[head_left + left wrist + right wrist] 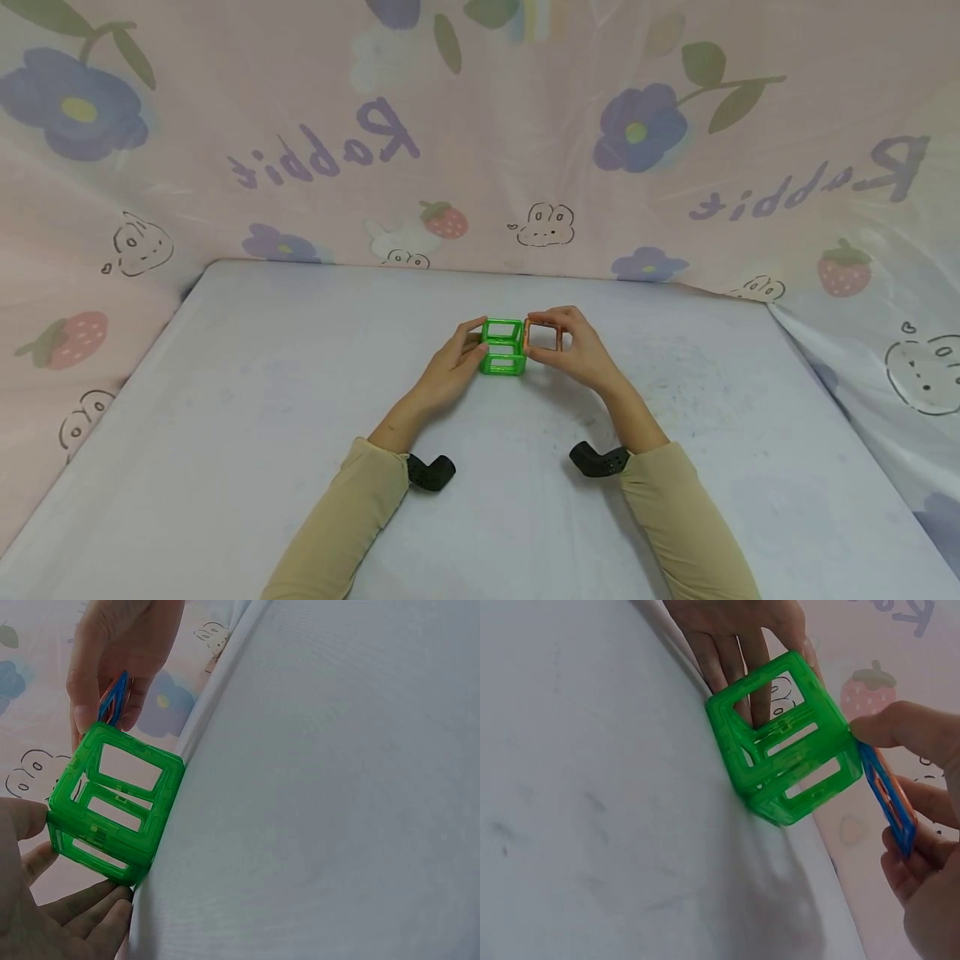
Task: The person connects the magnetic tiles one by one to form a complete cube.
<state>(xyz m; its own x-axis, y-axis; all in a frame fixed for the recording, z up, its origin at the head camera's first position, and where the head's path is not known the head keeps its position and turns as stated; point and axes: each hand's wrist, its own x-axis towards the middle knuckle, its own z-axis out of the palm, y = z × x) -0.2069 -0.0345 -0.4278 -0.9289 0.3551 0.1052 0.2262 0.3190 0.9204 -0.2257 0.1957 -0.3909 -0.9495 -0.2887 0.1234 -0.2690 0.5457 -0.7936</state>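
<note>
A green open-framed magnetic tile cube (504,357) stands on the white tabletop between my hands. My left hand (448,364) grips its left side, thumb near the front and fingers toward the back. On the other side, my right hand (577,350) pinches square magnetic tiles between thumb and fingers. From the head the orange tile (527,335) faces me, upright at the cube's right side. A blue tile (889,806) lies flat against the orange one in the right wrist view, its top edge close to a cube corner. My left fingers show through the cube's windows there.
The table (300,400) has a white cover with faint dark smudges on the right. A printed curtain (480,150) with flowers, strawberries and rabbits hangs along its back and sides. Black wrist mounts (431,473) stick out from both sleeves above the table.
</note>
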